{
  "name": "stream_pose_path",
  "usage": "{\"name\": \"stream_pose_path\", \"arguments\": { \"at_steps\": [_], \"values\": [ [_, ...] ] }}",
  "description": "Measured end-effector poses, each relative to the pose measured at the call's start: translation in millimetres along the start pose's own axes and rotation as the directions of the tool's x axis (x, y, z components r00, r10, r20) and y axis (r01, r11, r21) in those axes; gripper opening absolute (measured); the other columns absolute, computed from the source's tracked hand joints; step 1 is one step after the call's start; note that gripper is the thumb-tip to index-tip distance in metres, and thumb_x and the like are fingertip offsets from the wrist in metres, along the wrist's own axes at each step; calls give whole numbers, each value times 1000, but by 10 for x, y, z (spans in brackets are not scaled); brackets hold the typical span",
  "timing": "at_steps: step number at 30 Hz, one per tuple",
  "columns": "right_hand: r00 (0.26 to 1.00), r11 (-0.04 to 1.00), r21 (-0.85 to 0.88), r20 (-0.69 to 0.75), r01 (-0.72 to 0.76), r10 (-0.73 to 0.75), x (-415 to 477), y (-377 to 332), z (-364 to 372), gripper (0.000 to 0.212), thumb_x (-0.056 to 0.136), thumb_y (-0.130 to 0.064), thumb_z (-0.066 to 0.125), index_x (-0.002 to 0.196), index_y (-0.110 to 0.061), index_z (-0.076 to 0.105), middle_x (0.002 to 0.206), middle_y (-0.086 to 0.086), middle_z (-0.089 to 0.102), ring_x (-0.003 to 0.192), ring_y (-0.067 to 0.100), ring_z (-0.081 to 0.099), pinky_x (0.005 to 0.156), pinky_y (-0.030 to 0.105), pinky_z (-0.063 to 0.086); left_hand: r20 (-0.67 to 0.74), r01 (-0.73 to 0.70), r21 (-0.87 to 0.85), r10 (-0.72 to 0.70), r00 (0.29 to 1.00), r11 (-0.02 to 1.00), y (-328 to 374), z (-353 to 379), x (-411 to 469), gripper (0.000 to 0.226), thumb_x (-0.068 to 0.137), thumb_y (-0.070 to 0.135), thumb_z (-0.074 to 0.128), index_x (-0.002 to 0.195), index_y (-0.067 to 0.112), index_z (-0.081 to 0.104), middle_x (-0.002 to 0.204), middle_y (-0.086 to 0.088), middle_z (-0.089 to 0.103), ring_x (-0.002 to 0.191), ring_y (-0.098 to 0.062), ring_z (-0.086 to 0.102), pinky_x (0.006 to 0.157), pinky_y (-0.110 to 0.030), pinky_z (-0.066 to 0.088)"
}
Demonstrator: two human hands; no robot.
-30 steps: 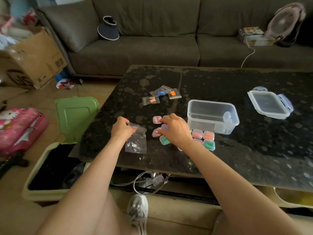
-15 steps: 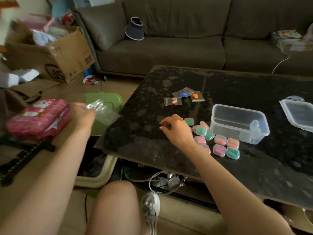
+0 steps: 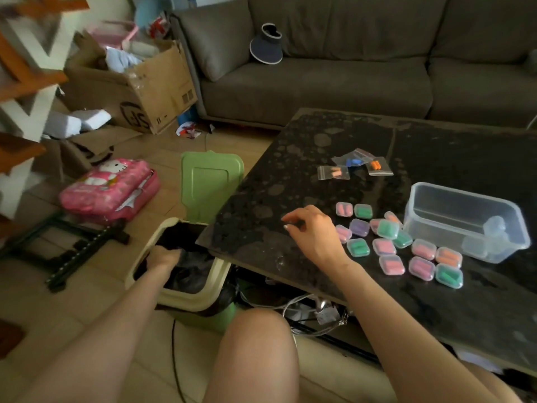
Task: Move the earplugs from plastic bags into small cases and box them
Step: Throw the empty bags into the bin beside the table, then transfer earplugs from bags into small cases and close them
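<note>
Three small plastic bags lie on the black table (image 3: 290, 170): one with peach earplugs (image 3: 333, 172), one with blue (image 3: 353, 161), one with orange (image 3: 377, 166). Several small clear cases (image 3: 388, 229) holding pink, green, purple and orange earplugs are clustered beside the clear plastic box (image 3: 430, 199), which has a couple of empty cases in its near right corner. My right hand (image 3: 315, 232) rests on the table left of the cases, fingers loosely curled, holding nothing. My left hand (image 3: 162, 257) reaches down into the waste bin (image 3: 189, 299); its fingers are lost in the dark liner.
The bin stands at the table's near left corner with its green lid (image 3: 210, 181) raised. A pink bag (image 3: 107, 187) and a cardboard box (image 3: 145, 91) sit on the floor to the left. A grey sofa (image 3: 348, 82) runs behind the table. Cables hang under the table edge.
My left hand carried the empty plastic bag off the table, leftwards and down into the bin; the bag is no longer visible. My right hand slid left, away from the cases.
</note>
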State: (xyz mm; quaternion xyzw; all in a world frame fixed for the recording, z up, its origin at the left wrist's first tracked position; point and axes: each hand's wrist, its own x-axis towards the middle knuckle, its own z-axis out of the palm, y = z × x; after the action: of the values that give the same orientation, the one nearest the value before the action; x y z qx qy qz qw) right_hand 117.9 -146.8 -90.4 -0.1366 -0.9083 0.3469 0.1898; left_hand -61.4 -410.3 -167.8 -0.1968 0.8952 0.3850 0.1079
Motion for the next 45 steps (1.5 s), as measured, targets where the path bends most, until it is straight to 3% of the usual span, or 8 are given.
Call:
{"name": "stream_pose_path", "arguments": {
  "at_steps": [8, 13, 18, 26, 34, 37, 40, 45],
  "values": [
    [994, 992, 67, -27, -104, 106, 84, 158, -354, 16, 90, -19, 64, 105, -17, 70, 105, 2, 64, 92, 13, 60, 79, 24, 50, -214, -458, -18, 444, 870, 889, 1022, 37, -440, 28, 89, -1, 51, 116, 3, 58, 121, -17, 59, 113, -34, 55, 94, -37, 43],
    [977, 977, 67, -52, -204, 207, 267, 287, -623, 14, 91, -18, 61, 103, -17, 70, 99, 1, 69, 82, 10, 61, 72, 19, 48, 54, -766, 3, 765, 642, 642, 1774, 594, -861, 17, 93, 3, 51, 106, 9, 61, 113, -9, 62, 104, -23, 58, 85, -28, 45],
    [973, 976, 61, -88, -209, 214, 481, 337, -891, 18, 90, -15, 61, 106, -16, 71, 100, 0, 70, 84, 9, 61, 74, 18, 45, 449, -937, 161, 822, 350, 311, 2227, 1421, -1225, 37, 93, 1, 43, 99, 20, 74, 142, -2, 47, 132, -20, 40, 111, -35, 31],
    [963, 962, 97, -61, -256, 263, 473, 532, -1011, 18, 91, -12, 60, 107, -14, 70, 95, -3, 66, 79, 10, 62, 76, 23, 51, 628, -899, 413, 669, 398, 147, 2437, 2122, -1132, 49, 100, 20, 36, 148, 18, 31, 160, 2, 8, 147, -20, 2, 118, -44, 5],
    [940, 937, 142, -76, -319, 331, 298, 579, -1053, 19, 92, -15, 60, 109, -17, 67, 101, -1, 67, 88, 11, 64, 78, 25, 54, 237, -917, 217, 894, 381, 333, 2375, 1640, -1692, 25, 93, 9, 56, 115, 11, 66, 122, -7, 58, 111, -22, 56, 94, -32, 48],
    [914, 921, 202, -172, -333, 369, 169, 556, -1090, 30, 89, -16, 63, 119, -16, 60, 106, 0, 65, 97, 16, 63, 84, 32, 54, 296, -928, 110, 879, 372, 356, 2333, 1326, -2022, 14, 91, 7, 57, 89, 15, 68, 105, -5, 65, 95, -17, 60, 81, -28, 50],
    [871, 875, 303, -205, -377, 446, 22, 524, -1169, 43, 89, -25, 65, 130, -18, 51, 108, -2, 64, 96, 17, 64, 85, 37, 55, 417, -894, 24, 808, 416, 448, 2260, 1101, -2326, 18, 90, 6, 60, 96, 23, 55, 103, -2, 63, 90, -13, 61, 77, -28, 54],
    [854, 805, 425, -124, -415, 505, -219, 478, -1290, 30, 91, -29, 62, 117, -15, 60, 93, 1, 70, 64, 4, 60, 51, 14, 42, 369, -793, -128, 770, 520, 596, 1988, 903, -2703, 33, 84, 15, 70, 113, 18, 54, 102, 2, 61, 87, -8, 60, 55, -13, 42]
  ]
}}
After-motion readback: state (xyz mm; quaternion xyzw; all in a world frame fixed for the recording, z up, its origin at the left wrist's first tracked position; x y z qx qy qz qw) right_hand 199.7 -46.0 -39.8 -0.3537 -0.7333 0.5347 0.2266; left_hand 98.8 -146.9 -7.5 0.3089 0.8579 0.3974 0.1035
